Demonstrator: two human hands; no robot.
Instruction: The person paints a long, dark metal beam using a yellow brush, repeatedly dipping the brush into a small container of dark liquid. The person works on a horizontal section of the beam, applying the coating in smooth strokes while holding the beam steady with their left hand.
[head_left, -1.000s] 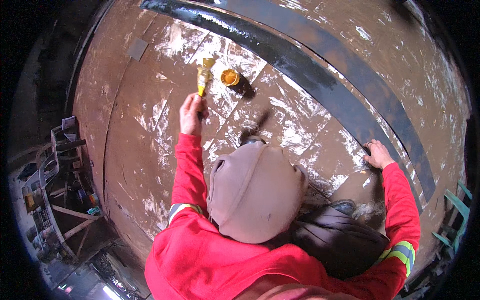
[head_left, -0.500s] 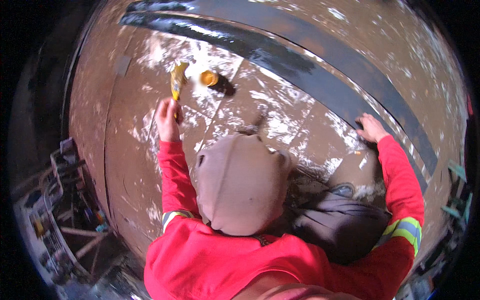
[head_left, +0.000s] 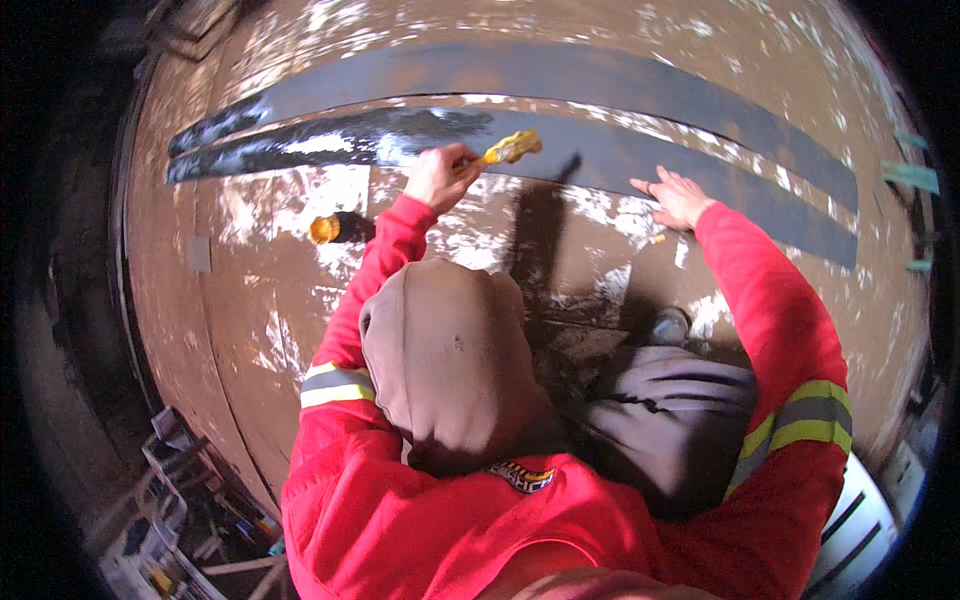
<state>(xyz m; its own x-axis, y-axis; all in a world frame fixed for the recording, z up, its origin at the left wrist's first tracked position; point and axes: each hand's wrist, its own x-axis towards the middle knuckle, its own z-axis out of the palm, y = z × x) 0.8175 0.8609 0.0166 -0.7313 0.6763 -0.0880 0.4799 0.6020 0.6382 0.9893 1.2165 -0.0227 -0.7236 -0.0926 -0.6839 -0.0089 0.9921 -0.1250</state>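
My left hand (head_left: 438,178) is closed round the handle of a yellow brush (head_left: 515,147). The brush points to the right, its head over the nearer of two long dark strips; whether it touches the surface I cannot tell. That nearer strip (head_left: 620,155) is wet and glossy black toward its left end and duller grey to the right. Beyond it lies the parallel far strip (head_left: 600,75), glossy only at its left end. My right hand (head_left: 680,198) has its fingers spread, with the fingertips at the near edge of the nearer strip.
A small round container with an orange-yellow inside (head_left: 325,230) stands left of my left forearm. Brown, white-smeared flooring (head_left: 260,340) surrounds the strips. Piled metal frames and clutter (head_left: 190,490) sit at lower left. Pale green pieces (head_left: 910,177) lie at the far right.
My left hand has carried the brush from beside the container to the right, over the nearer strip. My right hand stays by that strip's near edge. The view has shifted.
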